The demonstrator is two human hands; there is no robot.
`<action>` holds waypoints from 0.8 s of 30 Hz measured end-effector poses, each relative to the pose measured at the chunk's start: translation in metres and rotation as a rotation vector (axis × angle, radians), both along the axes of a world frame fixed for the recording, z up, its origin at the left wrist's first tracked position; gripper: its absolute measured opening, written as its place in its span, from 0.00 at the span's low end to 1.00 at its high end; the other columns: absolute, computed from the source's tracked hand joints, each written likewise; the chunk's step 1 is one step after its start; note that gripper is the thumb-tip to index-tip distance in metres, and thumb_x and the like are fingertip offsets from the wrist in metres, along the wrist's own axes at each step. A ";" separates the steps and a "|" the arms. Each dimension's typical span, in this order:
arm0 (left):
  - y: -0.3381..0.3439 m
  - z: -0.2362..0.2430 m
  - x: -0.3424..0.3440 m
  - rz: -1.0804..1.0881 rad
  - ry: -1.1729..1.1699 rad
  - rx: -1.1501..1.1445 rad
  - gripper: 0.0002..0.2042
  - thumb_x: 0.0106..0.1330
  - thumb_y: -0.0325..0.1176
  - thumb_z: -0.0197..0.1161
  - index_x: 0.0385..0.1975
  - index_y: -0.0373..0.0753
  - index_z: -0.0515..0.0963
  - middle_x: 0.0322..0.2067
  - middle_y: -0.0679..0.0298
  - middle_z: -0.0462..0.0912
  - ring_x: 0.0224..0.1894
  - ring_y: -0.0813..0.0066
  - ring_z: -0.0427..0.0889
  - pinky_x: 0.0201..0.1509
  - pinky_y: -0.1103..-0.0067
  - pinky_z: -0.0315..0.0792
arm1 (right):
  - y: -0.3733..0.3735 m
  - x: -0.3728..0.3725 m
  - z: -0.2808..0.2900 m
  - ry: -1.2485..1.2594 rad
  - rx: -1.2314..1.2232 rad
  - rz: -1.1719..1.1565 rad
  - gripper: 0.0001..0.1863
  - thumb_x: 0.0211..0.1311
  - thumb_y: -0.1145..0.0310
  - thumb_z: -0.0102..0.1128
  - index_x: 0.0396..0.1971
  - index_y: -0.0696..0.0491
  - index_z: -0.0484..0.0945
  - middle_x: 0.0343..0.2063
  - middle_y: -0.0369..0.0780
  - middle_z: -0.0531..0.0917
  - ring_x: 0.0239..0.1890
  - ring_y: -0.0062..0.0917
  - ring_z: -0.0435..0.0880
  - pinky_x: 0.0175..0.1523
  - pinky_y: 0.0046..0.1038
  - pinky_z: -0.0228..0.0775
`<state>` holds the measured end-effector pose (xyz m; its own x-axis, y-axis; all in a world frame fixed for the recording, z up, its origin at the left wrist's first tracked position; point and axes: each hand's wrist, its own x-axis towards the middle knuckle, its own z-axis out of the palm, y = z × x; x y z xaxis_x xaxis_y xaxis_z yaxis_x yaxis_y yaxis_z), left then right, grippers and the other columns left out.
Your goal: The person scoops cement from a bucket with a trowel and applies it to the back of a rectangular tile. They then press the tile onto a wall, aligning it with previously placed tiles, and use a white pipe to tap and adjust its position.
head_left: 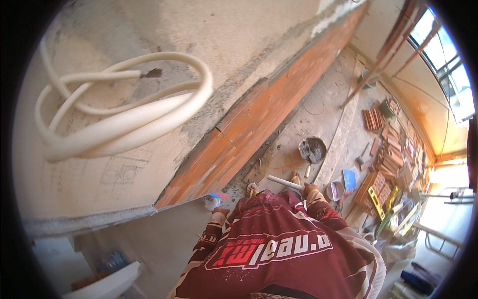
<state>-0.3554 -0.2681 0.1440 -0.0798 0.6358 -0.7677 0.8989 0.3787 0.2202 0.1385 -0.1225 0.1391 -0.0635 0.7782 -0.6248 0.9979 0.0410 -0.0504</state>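
My right hand is closed round the end of a pale, straight stick-like piece, which points left in front of my body; its exact kind is unclear. My left hand hangs low by the wall's lower edge. Just beyond it is a clear plastic item, perhaps a bag or cup, with red and blue bits beside it. The left fingers are too small and hidden to read, so whether they touch it does not show. Ahead of my feet sits a round dark bucket with grey mix inside.
A thick white hose loops out of the plastered wall at left, above an orange brick strip. Stacked bricks, a yellow level, a blue sheet and a mallet lie on the right. Reddish poles stand beyond.
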 end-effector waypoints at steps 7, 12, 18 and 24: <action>0.100 0.031 0.024 0.287 -0.343 0.197 0.24 0.51 0.46 0.70 0.43 0.36 0.79 0.39 0.55 0.84 0.42 0.62 0.84 0.47 0.69 0.76 | -0.039 -0.011 -0.040 0.251 -0.020 -0.214 0.20 0.53 0.55 0.59 0.44 0.48 0.79 0.30 0.43 0.85 0.34 0.39 0.86 0.39 0.36 0.78; 0.163 0.142 0.106 -0.236 -0.328 0.428 0.29 0.52 0.44 0.71 0.53 0.37 0.75 0.47 0.53 0.80 0.51 0.59 0.78 0.54 0.66 0.71 | -0.030 -0.044 0.051 0.780 -0.127 -1.264 0.18 0.61 0.57 0.60 0.36 0.59 0.77 0.24 0.47 0.81 0.21 0.36 0.82 0.24 0.35 0.74; 0.182 0.187 0.188 -0.842 -0.108 0.420 0.30 0.52 0.55 0.68 0.51 0.43 0.76 0.50 0.54 0.79 0.56 0.54 0.74 0.59 0.63 0.66 | -0.031 -0.046 0.093 1.253 -0.234 -1.358 0.19 0.61 0.58 0.62 0.39 0.59 0.72 0.23 0.44 0.77 0.16 0.30 0.79 0.18 0.31 0.73; 0.199 0.212 0.242 -0.659 -0.122 0.046 0.23 0.58 0.56 0.63 0.41 0.42 0.80 0.38 0.49 0.83 0.43 0.48 0.81 0.45 0.61 0.74 | 0.000 -0.004 0.136 1.232 -0.375 -1.363 0.28 0.60 0.48 0.61 0.44 0.60 0.74 0.34 0.51 0.80 0.28 0.38 0.85 0.31 0.37 0.79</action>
